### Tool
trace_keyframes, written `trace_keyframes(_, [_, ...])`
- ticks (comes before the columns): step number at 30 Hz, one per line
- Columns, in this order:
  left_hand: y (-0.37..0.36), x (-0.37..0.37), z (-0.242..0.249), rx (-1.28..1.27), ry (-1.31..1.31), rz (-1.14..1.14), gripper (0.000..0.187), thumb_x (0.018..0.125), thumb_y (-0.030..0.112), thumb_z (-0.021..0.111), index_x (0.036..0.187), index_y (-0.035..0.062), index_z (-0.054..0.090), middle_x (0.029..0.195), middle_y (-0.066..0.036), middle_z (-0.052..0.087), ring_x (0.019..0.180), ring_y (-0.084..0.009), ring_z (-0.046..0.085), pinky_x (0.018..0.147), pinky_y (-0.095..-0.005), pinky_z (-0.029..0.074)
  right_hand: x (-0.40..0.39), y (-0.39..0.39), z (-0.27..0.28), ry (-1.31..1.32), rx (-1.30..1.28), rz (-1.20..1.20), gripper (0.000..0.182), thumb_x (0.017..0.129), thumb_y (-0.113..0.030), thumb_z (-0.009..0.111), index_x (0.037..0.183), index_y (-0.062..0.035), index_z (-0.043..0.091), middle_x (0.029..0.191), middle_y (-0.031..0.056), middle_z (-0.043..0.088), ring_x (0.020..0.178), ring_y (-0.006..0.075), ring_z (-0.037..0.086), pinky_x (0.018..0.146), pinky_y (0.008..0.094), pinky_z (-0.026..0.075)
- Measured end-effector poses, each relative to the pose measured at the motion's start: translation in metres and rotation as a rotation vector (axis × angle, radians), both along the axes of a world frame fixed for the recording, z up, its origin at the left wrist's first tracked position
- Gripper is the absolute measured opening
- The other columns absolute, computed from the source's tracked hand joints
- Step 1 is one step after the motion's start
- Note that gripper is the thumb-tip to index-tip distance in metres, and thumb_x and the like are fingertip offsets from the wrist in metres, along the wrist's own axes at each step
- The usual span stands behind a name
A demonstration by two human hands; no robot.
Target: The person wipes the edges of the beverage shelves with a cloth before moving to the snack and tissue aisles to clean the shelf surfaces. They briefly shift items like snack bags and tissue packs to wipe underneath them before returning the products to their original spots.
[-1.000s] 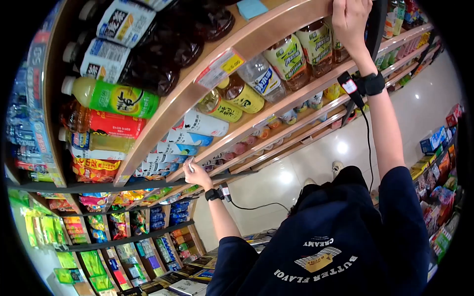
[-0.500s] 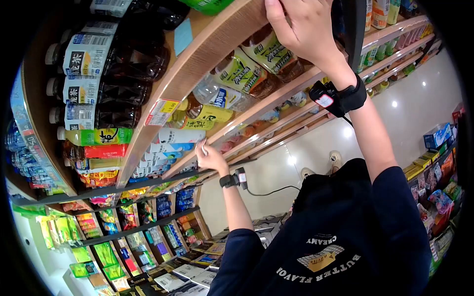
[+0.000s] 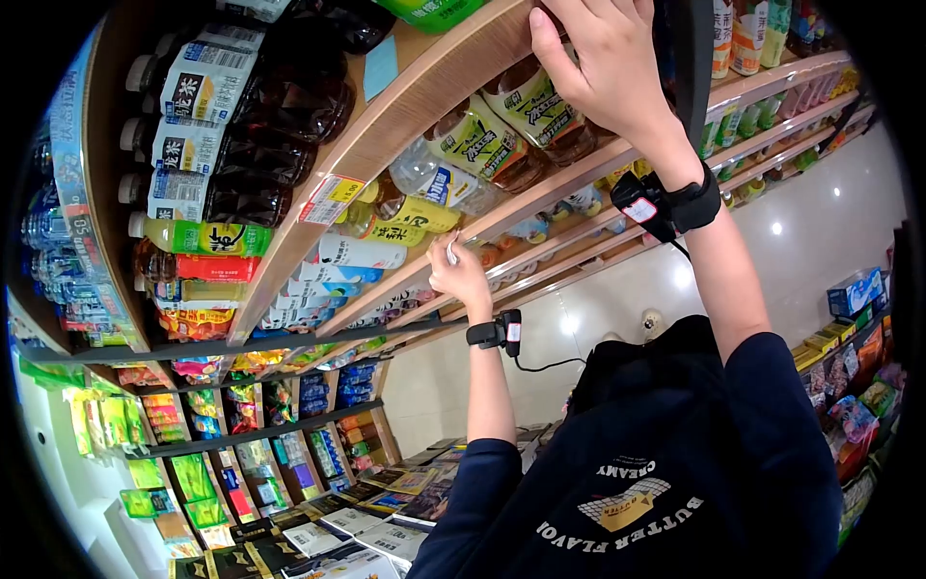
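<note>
My left hand (image 3: 461,277) is closed, with a small white thing (image 3: 452,253) between its fingers that I cannot make out. It is at the front edge of a lower shelf (image 3: 492,224), just below a yellow-labelled bottle (image 3: 429,214). Higher up, my right hand (image 3: 603,72) lies against the upper wooden shelf edge (image 3: 415,92), its thumb apart from the fingers; some fingertips are cut off by the frame. Bottles with green-yellow labels (image 3: 487,140) stand behind that edge, left of my right wrist. Both wrists wear black straps with small devices.
Dark tea bottles (image 3: 265,101) with pale labels line the upper shelf at left, beside a price tag (image 3: 330,200). Packaged goods (image 3: 207,487) fill racks at lower left. Boxes (image 3: 371,531) lie at the bottom. More goods (image 3: 854,294) stand at right, past the shiny floor (image 3: 772,222).
My left hand has moved right and slightly up along the lower shelf edge, with the white thing still in it. My right hand stays at the upper edge. The view has shifted slightly.
</note>
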State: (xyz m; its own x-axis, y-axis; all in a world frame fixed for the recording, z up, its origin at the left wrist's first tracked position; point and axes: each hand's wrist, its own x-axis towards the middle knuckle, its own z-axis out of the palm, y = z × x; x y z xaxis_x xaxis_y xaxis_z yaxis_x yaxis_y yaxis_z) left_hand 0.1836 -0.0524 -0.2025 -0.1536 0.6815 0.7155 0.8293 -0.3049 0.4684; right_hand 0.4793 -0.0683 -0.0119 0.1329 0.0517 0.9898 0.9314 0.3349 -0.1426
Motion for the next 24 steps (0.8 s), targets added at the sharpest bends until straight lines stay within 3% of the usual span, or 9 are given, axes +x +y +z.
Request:
trace_keyframes(10, [-0.001,-0.003,-0.002,-0.036,-0.076,-0.032,0.015,0.077,-0.003,0.057,0.083,0.0054,0.068,0.085,-0.013,0.067,0.079,-0.0341,0.065,0.067,-0.0402,0.051,-0.005,-0.005,0.003,-0.017,-0.07,-0.062,0.023,0.076,-0.007,0.052,0.098,-0.0057,0.057,0.098,0.0106,0.057,0.101,0.0295,0.05,0.095,0.0409,0.032])
trace_keyframes(17, [0.001,-0.015,0.001,-0.007,-0.046,-0.183,0.017,0.074,-0.005,0.059,0.085,0.004,0.067,0.087,-0.014,0.067,0.083,-0.0337,0.062,0.074,-0.042,0.05,-0.017,-0.005,0.002,-0.019,-0.118,-0.194,0.02,0.082,-0.008,0.046,0.099,-0.0047,0.056,0.101,0.0139,0.056,0.106,0.0332,0.049,0.099,0.0431,0.03])
trace_keyframes(20, [0.007,-0.027,0.006,0.057,0.026,-0.325,0.018,0.076,-0.002,0.058,0.088,0.0055,0.068,0.083,-0.013,0.065,0.076,-0.0326,0.063,0.066,-0.0412,0.05,-0.023,-0.005,0.001,-0.003,-0.14,-0.252,0.02,0.084,-0.011,0.045,0.1,-0.0046,0.057,0.103,0.0141,0.057,0.109,0.0337,0.048,0.101,0.0425,0.03])
trace_keyframes(24, [0.012,-0.039,0.006,-0.01,0.011,-0.406,0.016,0.075,-0.001,0.06,0.088,0.005,0.068,0.086,-0.013,0.066,0.078,-0.0329,0.063,0.069,-0.0421,0.05,-0.027,0.004,-0.004,0.038,-0.092,-0.356,0.022,0.086,-0.009,0.043,0.101,-0.0028,0.057,0.108,0.0148,0.056,0.113,0.0337,0.047,0.102,0.0419,0.031])
